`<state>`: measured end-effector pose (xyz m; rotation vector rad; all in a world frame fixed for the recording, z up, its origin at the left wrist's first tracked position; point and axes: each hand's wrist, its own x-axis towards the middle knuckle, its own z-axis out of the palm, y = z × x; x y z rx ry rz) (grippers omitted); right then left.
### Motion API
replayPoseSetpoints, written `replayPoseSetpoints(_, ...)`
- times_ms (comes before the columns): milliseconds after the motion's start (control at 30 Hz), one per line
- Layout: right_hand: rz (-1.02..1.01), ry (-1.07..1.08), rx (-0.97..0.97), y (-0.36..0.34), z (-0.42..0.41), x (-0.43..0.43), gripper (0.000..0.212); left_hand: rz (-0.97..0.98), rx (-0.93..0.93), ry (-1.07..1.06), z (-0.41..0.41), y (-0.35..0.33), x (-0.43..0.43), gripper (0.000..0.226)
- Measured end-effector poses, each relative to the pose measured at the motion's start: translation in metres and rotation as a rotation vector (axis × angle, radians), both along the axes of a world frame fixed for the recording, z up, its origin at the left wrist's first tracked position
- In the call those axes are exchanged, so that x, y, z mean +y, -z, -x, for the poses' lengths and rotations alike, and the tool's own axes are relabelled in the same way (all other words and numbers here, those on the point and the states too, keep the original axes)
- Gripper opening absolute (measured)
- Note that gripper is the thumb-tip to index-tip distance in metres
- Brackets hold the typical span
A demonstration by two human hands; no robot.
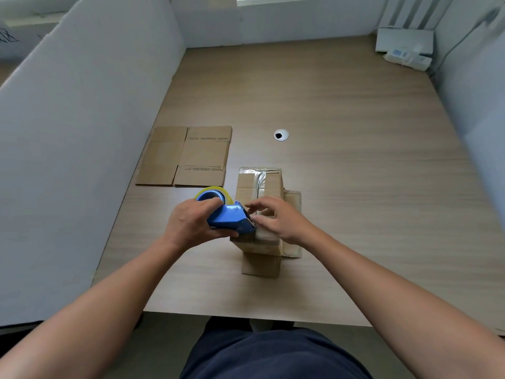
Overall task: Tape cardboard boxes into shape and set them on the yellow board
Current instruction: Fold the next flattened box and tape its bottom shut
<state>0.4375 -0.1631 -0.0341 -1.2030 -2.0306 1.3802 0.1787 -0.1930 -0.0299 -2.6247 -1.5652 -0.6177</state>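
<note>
Wood worktop (341, 119), white partitions (82, 132) all round. The box (259, 184) stands mid-worktop, its top seam taped. Left hand (191, 222) grips the blue dispenser (229, 218) at the near edge, probably tearing off. Right hand (278, 220), fingers loose, presses the top down (steadying it). No yellow board in view.

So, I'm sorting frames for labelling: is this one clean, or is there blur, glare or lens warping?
Head view: the left hand, right hand, tape gun and box at centre are fairly sharp. At its right edge the right partition is smeared by blur. The wide lens bows the left partition. The tape on the box top glints. Light is soft, shadows faint.
</note>
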Motion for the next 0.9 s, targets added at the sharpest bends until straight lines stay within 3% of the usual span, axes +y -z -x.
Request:
replayPoseSetpoints(267, 0.116, -0.082, 0.029, -0.013, -0.006, 0.006, 0.072, 0.020, -0.025, 0.054, -0.003, -0.007, 0.003, 0.064)
replayPoseSetpoints(467, 0.195, -0.095, 0.049, -0.018, -0.005, 0.014, 0.046, -0.024, 0.020, 0.093, -0.008, -0.012, 0.003, 0.065)
replayPoseSetpoints(700, 0.136, 0.150, 0.155, -0.015, -0.002, 0.016, 0.007, 0.024, 0.037, 0.068, -0.010, -0.015, 0.003, 0.068)
replayPoseSetpoints(900, 0.067, 0.241, 0.172, -0.022, 0.001, -0.001, 0.008, 0.058, -0.031, 0.008, -0.008, -0.021, -0.001, 0.063)
